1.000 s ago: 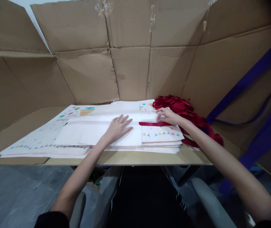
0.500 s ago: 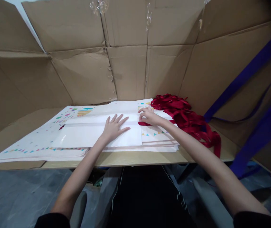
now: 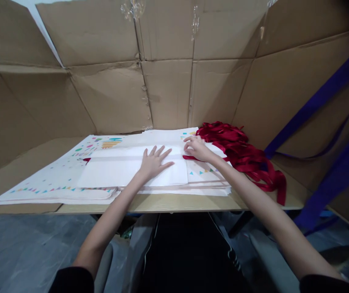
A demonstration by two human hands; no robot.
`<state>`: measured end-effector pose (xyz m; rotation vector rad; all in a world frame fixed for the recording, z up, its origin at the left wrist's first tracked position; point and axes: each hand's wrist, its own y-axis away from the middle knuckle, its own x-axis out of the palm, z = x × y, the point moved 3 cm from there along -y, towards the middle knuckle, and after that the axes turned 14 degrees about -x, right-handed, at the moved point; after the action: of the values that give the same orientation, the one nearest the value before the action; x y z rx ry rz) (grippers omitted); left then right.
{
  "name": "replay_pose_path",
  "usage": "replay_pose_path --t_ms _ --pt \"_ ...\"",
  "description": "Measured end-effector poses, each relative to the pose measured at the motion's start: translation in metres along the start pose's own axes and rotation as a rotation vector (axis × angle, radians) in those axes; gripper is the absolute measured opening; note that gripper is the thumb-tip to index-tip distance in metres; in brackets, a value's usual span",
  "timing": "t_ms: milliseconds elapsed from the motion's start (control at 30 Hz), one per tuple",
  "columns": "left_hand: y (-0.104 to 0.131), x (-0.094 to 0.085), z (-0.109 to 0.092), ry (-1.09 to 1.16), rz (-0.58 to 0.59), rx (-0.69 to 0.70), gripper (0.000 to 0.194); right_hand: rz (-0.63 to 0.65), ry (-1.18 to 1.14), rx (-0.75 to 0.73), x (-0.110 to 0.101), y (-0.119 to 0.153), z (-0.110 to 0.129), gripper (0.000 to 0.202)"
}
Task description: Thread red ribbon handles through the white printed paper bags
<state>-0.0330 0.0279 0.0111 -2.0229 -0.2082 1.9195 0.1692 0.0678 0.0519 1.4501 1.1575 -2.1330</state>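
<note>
My left hand lies flat with its fingers spread on a white folded sheet, which looks like a flat paper bag. Just past the sheet's right edge, my right hand is bent with curled fingertips closed on a strip of red ribbon. The ribbon runs under that hand toward the right; my fingers partly hide the grip. A small dark red bit pokes out at the sheet's left end. Below lies a stack of white printed sheets with coloured shapes and bunting.
A heap of red ribbon covers the table's right side. Cardboard walls enclose the back and sides. Blue straps hang at the right. The wooden table edge runs in front of my lap.
The view has shifted slightly, so everything sits a little further right. Both hands keep nearly the same pose on the sheet and ribbon.
</note>
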Motion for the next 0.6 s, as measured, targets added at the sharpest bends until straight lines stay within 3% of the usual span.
replay_pose_path --t_ms 133,267,367,400,467,533,600 --pt "-0.007 0.003 -0.025 0.043 0.001 -0.006 0.065 -0.256 0.13 0.101 -0.012 0.032 0.012 0.024" --pt "-0.018 0.0 -0.06 0.165 0.042 0.026 0.057 -0.225 0.313 0.199 0.007 0.074 0.044 0.026" --pt "-0.026 -0.014 -0.064 0.542 0.004 0.082 0.045 -0.252 0.465 0.287 0.019 0.095 0.054 0.032" --pt "-0.027 -0.021 -0.054 0.67 -0.06 0.056 0.044 -0.269 0.478 0.297 0.021 0.099 0.053 0.036" --pt "-0.021 -0.034 -0.016 0.869 -0.266 -0.12 0.043 -0.277 0.447 0.272 0.022 0.101 0.044 0.042" --pt "-0.003 -0.044 0.043 1.115 -0.607 -0.484 0.04 -0.254 0.379 0.223 0.022 0.099 0.031 0.047" --pt "0.024 -0.046 0.103 1.349 -0.873 -0.905 0.041 -0.23 0.311 0.205 0.02 0.094 0.017 0.051"
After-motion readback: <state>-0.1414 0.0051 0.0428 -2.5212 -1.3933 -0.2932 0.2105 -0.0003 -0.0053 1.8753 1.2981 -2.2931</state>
